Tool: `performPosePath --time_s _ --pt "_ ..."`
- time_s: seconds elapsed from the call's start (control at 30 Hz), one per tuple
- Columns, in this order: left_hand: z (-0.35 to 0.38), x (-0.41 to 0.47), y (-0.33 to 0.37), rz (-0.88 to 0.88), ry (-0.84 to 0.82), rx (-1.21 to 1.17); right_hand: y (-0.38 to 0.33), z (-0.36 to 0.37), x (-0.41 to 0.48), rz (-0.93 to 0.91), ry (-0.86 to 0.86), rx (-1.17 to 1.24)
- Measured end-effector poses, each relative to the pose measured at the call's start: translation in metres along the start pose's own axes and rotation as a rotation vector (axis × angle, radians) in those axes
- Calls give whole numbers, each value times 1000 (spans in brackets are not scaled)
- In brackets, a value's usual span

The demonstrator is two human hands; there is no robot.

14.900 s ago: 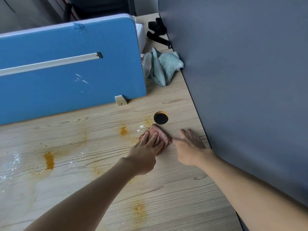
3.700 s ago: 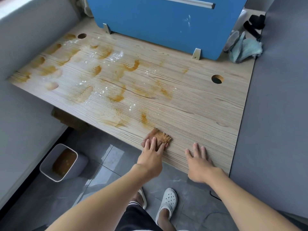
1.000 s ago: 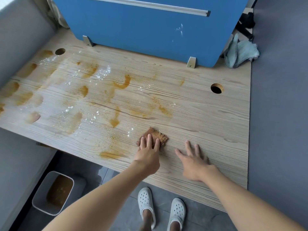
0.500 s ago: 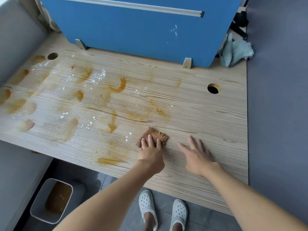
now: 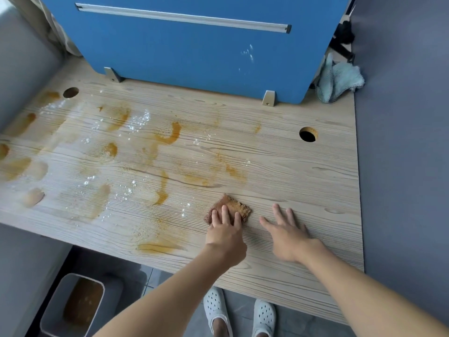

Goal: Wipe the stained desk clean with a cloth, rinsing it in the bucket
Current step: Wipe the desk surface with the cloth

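The left hand [image 5: 226, 229] is pressing flat on the cloth [image 5: 237, 205], fingers straight over its near half, while the right hand [image 5: 286, 232] is resting spread, palm down, on the bare tabletop [image 5: 303, 190] just beside it, holding nothing. The cloth is lying well out in front of the blue divider [image 5: 194, 57], below its right half and closer to the tabletop's front edge. It's looking soft, limp and loaded orange-brown, so it's likely gliding under a flat palm and bunching if pinched. Gathering it by its edges into a fist looks the way to lift it. Orange stains [image 5: 170, 137] are spreading leftward in front of the divider, leaving open wood for long strokes. The divider is closing off the back, and the bucket [image 5: 48, 319] is sitting on the floor past the front edge, down-left of the divider.
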State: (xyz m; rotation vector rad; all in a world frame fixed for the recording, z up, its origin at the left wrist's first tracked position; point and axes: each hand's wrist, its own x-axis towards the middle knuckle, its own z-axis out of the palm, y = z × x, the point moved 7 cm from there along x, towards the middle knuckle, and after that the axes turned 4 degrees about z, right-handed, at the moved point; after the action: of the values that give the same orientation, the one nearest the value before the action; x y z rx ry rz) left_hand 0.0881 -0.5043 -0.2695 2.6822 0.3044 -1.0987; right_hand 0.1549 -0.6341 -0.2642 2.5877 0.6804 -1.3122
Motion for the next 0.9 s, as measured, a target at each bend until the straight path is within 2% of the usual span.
performPosePath --time_s 0.2,0.37,0.57,0.67,0.8,0.9 --pt "-23 16 -17 -4 40 -66 1 -1 0 -4 -18 -2" --pt "-18 11 -6 -5 -11 -47 -1 -31 3 -18 144 -32" --pt "-29 25 -22 -35 61 -35 -8 -26 16 -6 16 -31" --pt "-29 27 -12 -65 54 -28 -6 -29 17 0 -1 -18" --pt "-21 24 -4 1 10 5 -6 -31 20 3 5 7" --pt "-32 33 -15 10 48 15 -5 -35 24 -1 -1 12"
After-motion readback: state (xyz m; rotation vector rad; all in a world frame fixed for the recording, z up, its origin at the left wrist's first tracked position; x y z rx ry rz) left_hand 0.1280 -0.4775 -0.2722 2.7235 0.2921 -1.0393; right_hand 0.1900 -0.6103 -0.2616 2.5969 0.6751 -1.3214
